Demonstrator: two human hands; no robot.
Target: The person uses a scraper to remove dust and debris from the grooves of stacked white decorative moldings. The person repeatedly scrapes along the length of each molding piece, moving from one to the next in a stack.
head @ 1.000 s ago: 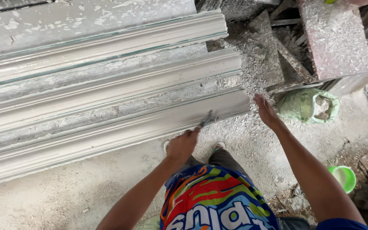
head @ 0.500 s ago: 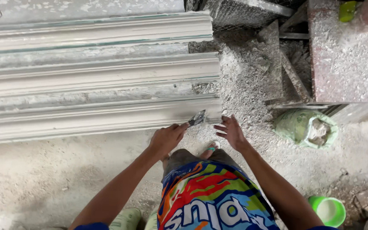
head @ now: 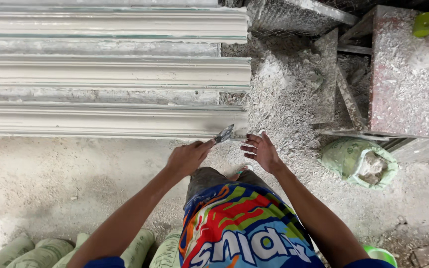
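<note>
At the far left, green sacks (head: 35, 250) are lying cut off by the frame edge. The left hand (head: 188, 158) is pinching a small scraper (head: 224, 134), its blade touching the end of the nearest plaster moulding (head: 110, 120); this looks like end-trimming, and the next stroke probably calls for a steady, shallow angle. The right hand (head: 260, 150) is hovering with fingers spread, holding nothing. The scraper's handle is hiding inside the fist; the open sack (head: 359, 161) is showing unclear contents.

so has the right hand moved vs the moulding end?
Yes. The right hand has dropped from above the nearest moulding end's lower corner to just below it, closer to the scraper in the left hand.
</note>
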